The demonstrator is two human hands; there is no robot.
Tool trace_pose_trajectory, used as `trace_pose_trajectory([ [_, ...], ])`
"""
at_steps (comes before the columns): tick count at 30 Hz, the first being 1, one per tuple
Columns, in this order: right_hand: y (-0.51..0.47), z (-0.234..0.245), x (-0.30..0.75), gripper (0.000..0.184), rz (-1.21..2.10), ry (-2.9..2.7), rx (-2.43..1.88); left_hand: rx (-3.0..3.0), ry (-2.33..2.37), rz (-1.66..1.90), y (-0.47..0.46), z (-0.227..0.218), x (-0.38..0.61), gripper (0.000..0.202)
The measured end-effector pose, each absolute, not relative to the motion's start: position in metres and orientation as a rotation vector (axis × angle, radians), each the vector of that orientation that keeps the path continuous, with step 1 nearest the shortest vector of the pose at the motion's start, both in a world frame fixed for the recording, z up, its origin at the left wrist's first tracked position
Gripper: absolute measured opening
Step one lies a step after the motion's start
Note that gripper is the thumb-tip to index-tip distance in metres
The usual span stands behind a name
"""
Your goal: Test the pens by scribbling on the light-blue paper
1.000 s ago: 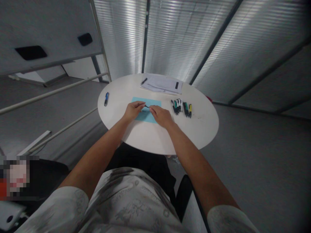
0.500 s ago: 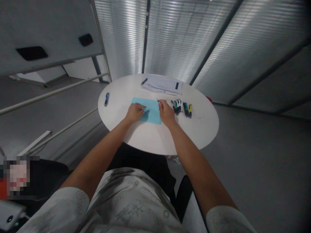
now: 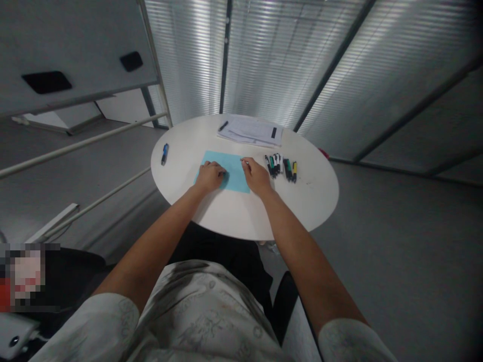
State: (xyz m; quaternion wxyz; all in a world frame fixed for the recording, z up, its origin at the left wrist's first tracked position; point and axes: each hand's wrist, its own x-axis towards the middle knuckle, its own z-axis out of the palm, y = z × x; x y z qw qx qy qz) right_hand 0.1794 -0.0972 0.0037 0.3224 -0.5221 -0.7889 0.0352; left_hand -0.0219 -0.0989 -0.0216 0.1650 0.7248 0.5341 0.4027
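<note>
My left hand (image 3: 209,177) rests with curled fingers on the left part of a pale blue paper sheet (image 3: 230,162). My right hand (image 3: 256,177) lies at the sheet's right edge, its fingertips pinched together on the paper. Anything small in either hand is hidden by the fingers. The sheet lies on a round white table (image 3: 234,221). Closest to my right hand is a group of several marker pens (image 3: 281,167), lying side by side.
A blue pen (image 3: 165,154) lies at the table's left side. Papers (image 3: 249,131) with a black pen (image 3: 223,125) sit at the far edge. Slatted blinds (image 3: 279,60) stand behind, and a rail (image 3: 75,146) runs along the left.
Since the earlier frames, my hands parted, then moved closer again. My right hand has come down and left to the sheet's edge. The small thin piece seen at its fingertips no longer shows clearly.
</note>
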Motion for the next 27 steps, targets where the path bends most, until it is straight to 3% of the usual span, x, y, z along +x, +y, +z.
trace_pose_trajectory([
  [7, -0.0984, 0.0033, 0.1793, 0.041, 0.143, -2.142, -1.373, 2.339, 1.649, 0.993, -0.1026, -0.0178, -0.0198, 0.027],
  [27, -0.0982, 0.0011, 0.1778, 0.042, 0.183, -2.261, -1.297, 2.19, 1.616, 1.095, -0.0991, -0.0171, -0.0205, 0.015],
])
